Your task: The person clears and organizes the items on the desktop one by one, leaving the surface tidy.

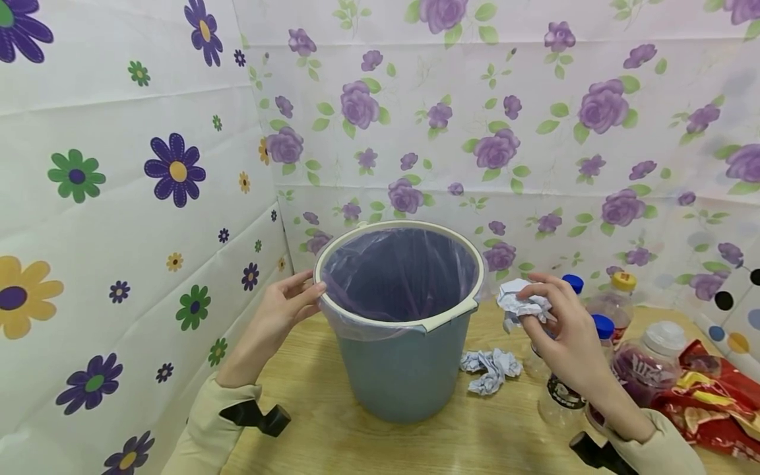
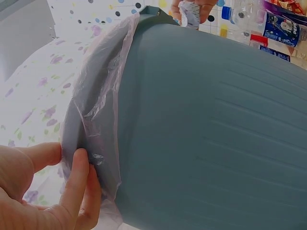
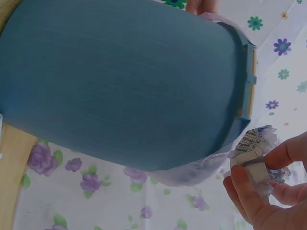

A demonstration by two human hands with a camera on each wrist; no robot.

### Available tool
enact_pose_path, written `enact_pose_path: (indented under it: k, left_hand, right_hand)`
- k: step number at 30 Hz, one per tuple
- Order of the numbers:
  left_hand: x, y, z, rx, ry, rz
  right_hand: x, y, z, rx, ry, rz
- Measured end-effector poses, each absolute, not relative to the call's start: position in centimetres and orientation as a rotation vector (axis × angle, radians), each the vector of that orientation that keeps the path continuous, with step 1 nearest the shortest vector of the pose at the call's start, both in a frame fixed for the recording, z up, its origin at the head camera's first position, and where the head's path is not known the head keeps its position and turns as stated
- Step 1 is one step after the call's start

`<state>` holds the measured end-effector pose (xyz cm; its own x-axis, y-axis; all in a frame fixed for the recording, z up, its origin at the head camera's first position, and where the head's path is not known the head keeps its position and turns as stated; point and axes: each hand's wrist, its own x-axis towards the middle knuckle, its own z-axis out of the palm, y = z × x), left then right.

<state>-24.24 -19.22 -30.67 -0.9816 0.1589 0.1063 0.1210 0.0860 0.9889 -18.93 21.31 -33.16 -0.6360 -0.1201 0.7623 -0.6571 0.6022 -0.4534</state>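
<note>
A blue-grey trash bin with a cream rim stands upright on the table, lined with a thin translucent bag folded over its edge. My left hand grips the rim at the left, thumb and fingers on either side of it in the left wrist view. Just off the rim's right side, my right hand holds a crumpled ball of printed paper between thumb and fingers. More crumpled paper lies on the table right of the bin.
Several plastic bottles with blue, yellow and white caps, one a clear jar-like bottle, stand at the right. Beside them lie red snack wrappers. Flower-patterned sheets close off the back and left of the wooden table.
</note>
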Motion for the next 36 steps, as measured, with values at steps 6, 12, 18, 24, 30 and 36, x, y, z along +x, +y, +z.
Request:
enact_pose_path:
  k: [6, 12, 18, 24, 30, 36]
  left_hand:
    - [-24.1, -19.2, -30.6, 0.277, 2.291, 2.081]
    - [-24.1, -19.2, -30.5, 0.262, 2.274, 2.091]
    - [-24.1, -19.2, -30.6, 0.278, 2.275, 2.085]
    - [-24.1, -19.3, -30.7, 0.269, 2.264, 2.091]
    - [-24.3, -19.3, -30.7, 0.275, 2.262, 2.097]
    - [-24.4, -19.4, -30.8, 0.282, 2.262, 2.091]
  right_hand:
    - [-19.0, 21.0, -32.3, 0.594, -2.118, 1.023]
    - [-19.1, 20.6, -31.6, 0.569, -2.139, 1.046]
    - [-19.4, 20.0, -30.9, 0.555, -2.132, 1.045]
    - [-19.8, 19.4, -30.2, 0.587, -2.134, 1.064]
    - [-19.9, 18.9, -29.3, 0.599, -2.131, 1.084]
    - [-20.4, 18.5, -28.4, 0.589, -2.155, 1.057]
